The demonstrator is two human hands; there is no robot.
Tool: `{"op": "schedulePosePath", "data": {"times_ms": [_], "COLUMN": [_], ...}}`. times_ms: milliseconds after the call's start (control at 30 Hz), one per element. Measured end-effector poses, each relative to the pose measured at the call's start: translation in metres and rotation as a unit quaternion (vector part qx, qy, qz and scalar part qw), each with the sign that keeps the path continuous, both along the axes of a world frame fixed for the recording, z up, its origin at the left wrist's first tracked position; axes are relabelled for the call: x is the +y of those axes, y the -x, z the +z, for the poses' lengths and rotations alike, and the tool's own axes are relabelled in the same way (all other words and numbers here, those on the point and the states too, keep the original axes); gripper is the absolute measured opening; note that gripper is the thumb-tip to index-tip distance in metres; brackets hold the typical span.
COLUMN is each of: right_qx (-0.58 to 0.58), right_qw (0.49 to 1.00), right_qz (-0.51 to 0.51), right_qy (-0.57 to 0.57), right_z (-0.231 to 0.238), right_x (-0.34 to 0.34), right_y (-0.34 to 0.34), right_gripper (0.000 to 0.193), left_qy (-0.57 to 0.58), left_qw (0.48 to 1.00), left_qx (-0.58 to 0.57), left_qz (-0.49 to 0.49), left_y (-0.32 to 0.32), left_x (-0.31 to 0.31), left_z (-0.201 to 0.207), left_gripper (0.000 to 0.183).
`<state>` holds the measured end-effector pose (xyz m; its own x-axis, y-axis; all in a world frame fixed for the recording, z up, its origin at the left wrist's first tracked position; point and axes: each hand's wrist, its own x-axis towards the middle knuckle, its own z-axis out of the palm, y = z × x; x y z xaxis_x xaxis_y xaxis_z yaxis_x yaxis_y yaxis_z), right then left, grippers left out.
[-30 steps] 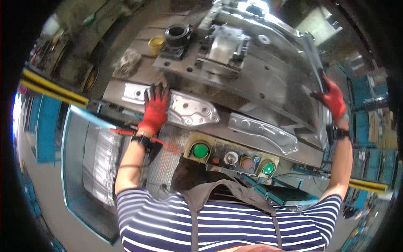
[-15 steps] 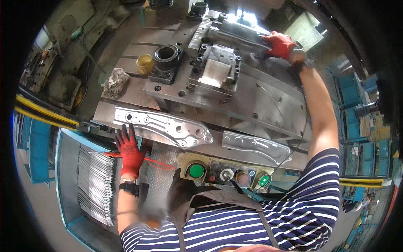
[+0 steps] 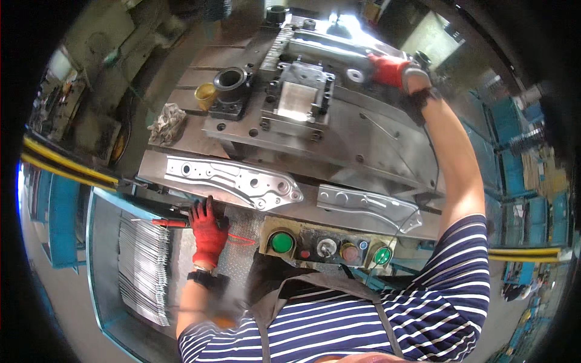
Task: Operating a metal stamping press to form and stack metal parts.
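Note:
My left hand [image 3: 210,238], in a red glove with dark fingertips, is open with its fingers spread. It is just off the near edge of the metal table and holds nothing. Beyond its fingers lies a stamped metal panel [image 3: 233,179] with round holes. A smaller stamped panel [image 3: 366,206] rests to its right. My right arm stretches to the far right of the die. There my right hand [image 3: 392,71], also red-gloved, appears closed at the right end of a long shiny metal panel [image 3: 330,49]; its fingertips are partly hidden.
A raised die block [image 3: 298,100] and a black guide bushing [image 3: 230,85] stand mid-table. Left of them are a yellow cup [image 3: 206,95] and a crumpled rag [image 3: 166,124]. A button box [image 3: 327,247] sits in front of me. A blue bin [image 3: 100,260] with stacked panels is at left.
My left hand has drawn back from the holed panel's edge toward me and slightly right. My right hand has come slightly nearer relative to the die. The view has shifted a little.

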<state>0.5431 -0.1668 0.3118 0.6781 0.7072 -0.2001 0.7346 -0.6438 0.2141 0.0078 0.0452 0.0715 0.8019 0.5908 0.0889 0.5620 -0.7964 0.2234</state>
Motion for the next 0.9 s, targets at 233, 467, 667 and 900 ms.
{"op": "schedulePosePath", "data": {"times_ms": [233,467,667,900], "right_qx": [-0.077,-0.011,0.25,0.251], "right_qw": [0.945,0.818,0.83,0.808], "right_qz": [0.016,-0.348,-0.36,-0.417], "right_qy": [-0.317,-0.458,-0.346,-0.333], "right_z": [-0.019,-0.228,-0.41,-0.412], "right_x": [-0.223,-0.44,-0.428,-0.427], "right_y": [0.143,0.28,0.373,0.361], "right_gripper": [0.055,0.05,0.052,0.052], "left_qy": [0.343,0.444,0.317,0.434], "left_qw": [0.937,0.893,0.931,0.895], "left_qx": [0.021,-0.028,-0.021,0.044], "left_qz": [-0.065,-0.062,-0.178,-0.091], "left_y": [0.013,-0.003,-0.01,-0.036], "left_x": [-0.084,-0.126,-0.125,-0.123], "left_z": [-0.056,-0.077,-0.09,-0.139], "left_gripper": [0.086,0.061,0.039,0.053]}}
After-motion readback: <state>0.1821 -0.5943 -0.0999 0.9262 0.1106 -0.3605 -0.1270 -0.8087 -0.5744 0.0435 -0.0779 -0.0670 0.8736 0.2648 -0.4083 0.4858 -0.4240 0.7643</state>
